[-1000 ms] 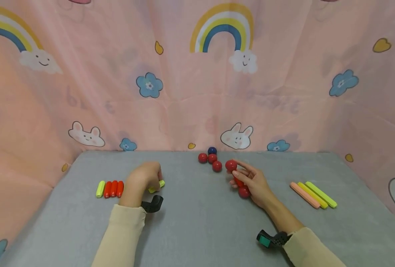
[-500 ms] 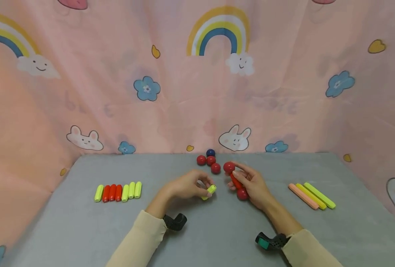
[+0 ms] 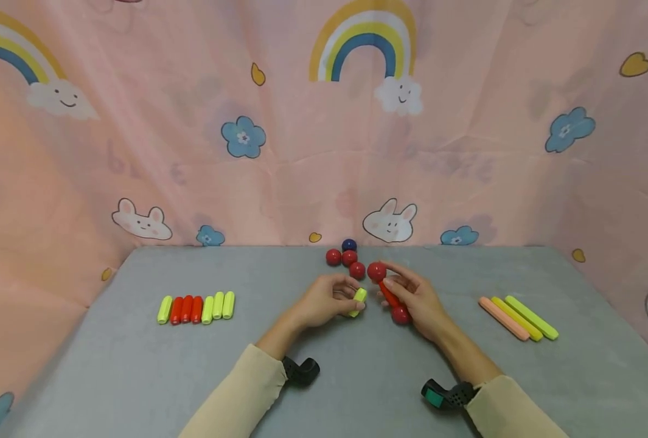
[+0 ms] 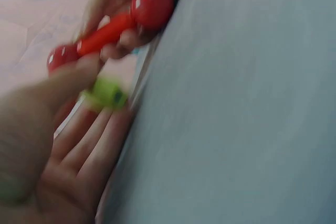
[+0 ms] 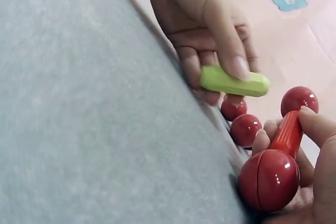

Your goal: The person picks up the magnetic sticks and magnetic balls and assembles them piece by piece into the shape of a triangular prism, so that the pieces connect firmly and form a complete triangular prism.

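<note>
My left hand (image 3: 328, 299) pinches a short yellow-green rod (image 5: 231, 81) between thumb and fingers, over the middle of the table. Close on its right, my right hand (image 3: 419, 301) grips a red rod (image 5: 289, 132) that has a red ball at each end, like a small dumbbell. Its upper ball (image 3: 376, 271) points toward the back, and the lower ball (image 5: 269, 180) sits nearer to me. A small gap separates the yellow-green rod from the dumbbell in the head view. In the left wrist view the yellow-green rod (image 4: 107, 94) is blurred and partly covered by the thumb.
Several red balls (image 3: 357, 271) and one dark blue ball (image 3: 349, 244) lie at the back middle of the grey table (image 3: 110, 365). A row of short red rods (image 3: 187, 309) and yellow-green ones (image 3: 218, 306) is on the left. Three longer sticks (image 3: 518, 318) lie on the right.
My left hand has carried the yellow-green rod from beside the left row rightward, close to the dumbbell. My right hand stays nearly in place, still holding the dumbbell.
</note>
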`<state>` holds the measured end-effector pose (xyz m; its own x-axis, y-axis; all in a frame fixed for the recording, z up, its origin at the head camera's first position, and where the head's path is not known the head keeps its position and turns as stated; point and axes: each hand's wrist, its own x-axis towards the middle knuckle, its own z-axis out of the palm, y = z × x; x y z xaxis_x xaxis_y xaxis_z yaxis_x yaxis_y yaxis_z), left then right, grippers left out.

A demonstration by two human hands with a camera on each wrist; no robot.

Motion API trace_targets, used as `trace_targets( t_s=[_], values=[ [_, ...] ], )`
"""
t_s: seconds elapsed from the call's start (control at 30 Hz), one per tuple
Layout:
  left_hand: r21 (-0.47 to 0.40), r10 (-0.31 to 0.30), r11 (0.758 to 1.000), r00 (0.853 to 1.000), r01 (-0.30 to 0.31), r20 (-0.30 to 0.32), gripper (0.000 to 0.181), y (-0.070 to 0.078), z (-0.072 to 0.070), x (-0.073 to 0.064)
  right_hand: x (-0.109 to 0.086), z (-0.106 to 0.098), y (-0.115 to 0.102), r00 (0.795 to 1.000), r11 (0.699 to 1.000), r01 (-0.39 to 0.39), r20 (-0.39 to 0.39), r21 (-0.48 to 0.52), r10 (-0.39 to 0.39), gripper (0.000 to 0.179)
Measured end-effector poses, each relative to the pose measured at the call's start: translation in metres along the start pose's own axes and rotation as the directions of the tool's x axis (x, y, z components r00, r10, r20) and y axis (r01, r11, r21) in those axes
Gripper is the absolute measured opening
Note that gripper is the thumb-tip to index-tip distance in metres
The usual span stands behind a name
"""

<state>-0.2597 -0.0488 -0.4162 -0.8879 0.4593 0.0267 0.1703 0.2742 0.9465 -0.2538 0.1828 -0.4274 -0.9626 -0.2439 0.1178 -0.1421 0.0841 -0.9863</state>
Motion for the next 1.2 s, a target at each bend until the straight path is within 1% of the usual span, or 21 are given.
trace_targets(
  t_s=[0.07, 0.13, 0.17, 0.23, 0.4, 0.6, 0.73, 0.9, 0.97, 1.1, 1.2],
  values=[
    [-0.011, 0.022, 1.000, 0.998, -0.022, -0.056, 0.032, -0.001, 0.005, 0.003, -0.001, -0.002, -0.002, 1.000, 0.999, -0.001, -0.010, -0.052, 0.001, 0.050],
    [-0.009, 0.038, 0.999, 0.992, -0.039, -0.116, 0.031, -0.002, 0.008, 0.004, -0.003, -0.003, -0.003, 1.000, 0.996, -0.003, -0.003, -0.089, 0.002, 0.050],
    [-0.008, 0.045, 0.999, 0.990, -0.046, -0.137, 0.030, -0.002, 0.010, 0.004, -0.004, -0.004, -0.003, 1.000, 0.994, -0.002, 0.001, -0.105, 0.002, 0.049],
    [-0.003, 0.056, 0.998, 0.987, -0.057, -0.154, 0.029, -0.003, 0.012, 0.003, -0.006, -0.003, -0.002, 1.000, 0.994, -0.005, 0.007, -0.105, 0.005, 0.049],
    [0.002, 0.084, 0.996, 0.985, -0.085, -0.153, 0.030, -0.004, 0.013, 0.001, -0.007, -0.001, 0.000, 1.000, 0.997, 0.004, -0.002, -0.079, -0.005, 0.048],
    [-0.030, 0.079, 0.996, 0.981, -0.086, -0.178, 0.029, -0.005, 0.014, 0.002, -0.005, -0.001, 0.000, 1.000, 0.995, 0.020, 0.006, -0.098, -0.019, 0.048],
    [-0.027, 0.073, 0.996, 0.978, -0.080, -0.197, 0.028, -0.005, 0.015, 0.002, -0.005, -0.001, -0.001, 0.999, 0.992, 0.035, 0.024, -0.123, -0.032, 0.048],
    [-0.025, 0.065, 0.997, 0.984, -0.070, -0.168, 0.031, -0.006, 0.020, 0.005, -0.009, -0.003, 0.000, 0.997, 0.982, 0.078, 0.019, -0.174, -0.076, 0.048],
    [-0.030, 0.070, 0.997, 0.984, -0.076, -0.162, 0.031, -0.007, 0.021, 0.005, -0.011, -0.003, 0.000, 0.996, 0.978, 0.089, 0.017, -0.188, -0.087, 0.049],
    [-0.029, 0.066, 0.997, 0.982, -0.072, -0.176, 0.029, -0.007, 0.018, 0.004, -0.009, 0.000, 0.001, 0.995, 0.982, 0.093, 0.037, -0.167, -0.089, 0.051],
    [-0.036, 0.067, 0.997, 0.984, -0.074, -0.168, 0.029, -0.006, 0.015, 0.002, -0.007, 0.001, 0.001, 0.995, 0.984, 0.092, 0.042, -0.153, -0.086, 0.050]
  ],
)
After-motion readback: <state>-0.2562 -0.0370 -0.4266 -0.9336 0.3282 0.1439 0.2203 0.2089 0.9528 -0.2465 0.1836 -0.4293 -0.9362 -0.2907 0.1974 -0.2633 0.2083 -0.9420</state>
